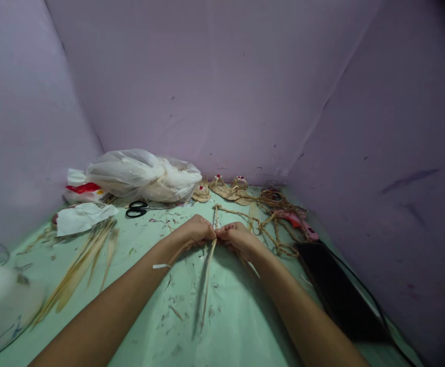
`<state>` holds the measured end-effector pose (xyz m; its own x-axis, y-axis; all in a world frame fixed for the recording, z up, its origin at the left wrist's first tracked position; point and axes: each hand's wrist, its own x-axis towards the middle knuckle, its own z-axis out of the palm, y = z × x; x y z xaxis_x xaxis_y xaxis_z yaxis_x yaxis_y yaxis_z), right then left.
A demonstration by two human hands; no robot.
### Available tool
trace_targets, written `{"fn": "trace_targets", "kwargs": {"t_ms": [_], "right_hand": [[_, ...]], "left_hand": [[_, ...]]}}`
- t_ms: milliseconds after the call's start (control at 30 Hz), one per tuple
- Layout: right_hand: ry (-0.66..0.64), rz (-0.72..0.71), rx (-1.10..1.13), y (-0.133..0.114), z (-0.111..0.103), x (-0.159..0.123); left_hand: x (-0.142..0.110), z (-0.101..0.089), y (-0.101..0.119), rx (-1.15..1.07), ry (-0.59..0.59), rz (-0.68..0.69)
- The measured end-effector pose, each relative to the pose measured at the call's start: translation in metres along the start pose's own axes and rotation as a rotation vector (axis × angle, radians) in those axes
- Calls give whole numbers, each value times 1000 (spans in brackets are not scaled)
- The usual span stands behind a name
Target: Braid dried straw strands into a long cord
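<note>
Both of my hands meet at the middle of the green surface, closed on a narrow braid [217, 216] of pale dried plant strips. My left hand [198, 230] pinches it from the left side, my right hand [238, 237] from the right, fingertips almost touching. Beyond the hands the braided part runs away from me. A loose pale strip [207, 285] hangs from the pinch toward me, and other strip ends poke out beneath each hand. A twisted fibre rope [264, 224] starts near the braid's far end and trails right. Fingertip detail is too small to make out.
On the left lie dried strips [81, 260], a white cloth [83, 219], black-handled scissors [136, 209] and a white basin [4, 306]. A plastic bag [146, 176] and small woven pieces [226, 189] sit by the back wall. At right are a pink tool [299, 224] and a black flat object [340, 290].
</note>
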<state>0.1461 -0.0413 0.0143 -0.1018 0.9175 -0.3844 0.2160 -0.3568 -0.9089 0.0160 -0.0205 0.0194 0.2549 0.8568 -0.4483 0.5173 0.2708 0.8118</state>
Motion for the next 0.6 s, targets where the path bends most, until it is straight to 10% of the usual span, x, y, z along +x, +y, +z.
{"fn": "trace_targets", "kwargs": {"t_ms": [400, 600], "right_hand": [[-45, -52, 62, 10, -7, 8], [-33, -3, 53, 14, -9, 10]], "left_hand": [[-1, -13, -2, 267, -24, 155], [-30, -80, 16, 425, 128, 121]]}}
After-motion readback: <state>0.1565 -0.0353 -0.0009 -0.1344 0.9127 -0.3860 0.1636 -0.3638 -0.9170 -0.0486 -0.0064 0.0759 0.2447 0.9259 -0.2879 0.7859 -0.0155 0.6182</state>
